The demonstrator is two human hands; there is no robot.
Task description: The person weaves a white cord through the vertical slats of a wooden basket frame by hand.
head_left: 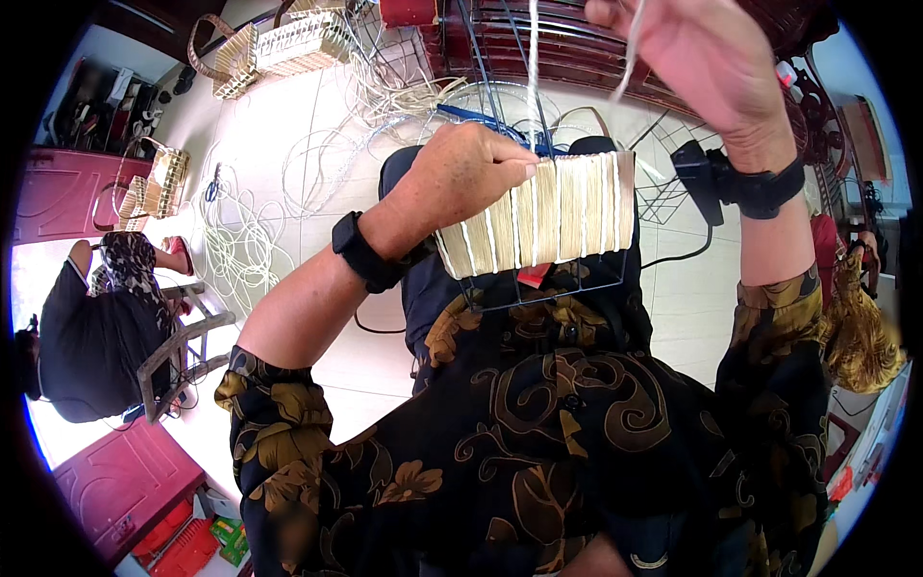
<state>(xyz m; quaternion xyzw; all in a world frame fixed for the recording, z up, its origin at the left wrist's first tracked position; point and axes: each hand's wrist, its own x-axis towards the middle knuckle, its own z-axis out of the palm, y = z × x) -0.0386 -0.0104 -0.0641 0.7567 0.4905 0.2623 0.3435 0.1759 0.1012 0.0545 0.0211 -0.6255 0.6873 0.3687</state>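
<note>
A half-made basket (562, 216), wound in cream cord over a dark wire frame (538, 301), rests across my lap. My left hand (464, 183) is closed in a pinch at its upper edge, thumb and fingertips where a pale cord (534, 77) rises. That cord runs up out of view. Raised at the upper right, my right hand (707, 72) shows its palm; its fingers are partly cut off by the picture's edge. A cord end hangs down past these fingers, which seem closed on it. Dark wire rods stand up behind the basket.
Finished woven baskets (298, 43) stand at the far left, with another basket (159, 183) nearer. Loose cord coils (240, 240) lie on the tiled floor. A person in dark clothes (101, 327) sits at left by a wooden stool (183, 337). A dark red wooden bench (538, 48) stands ahead.
</note>
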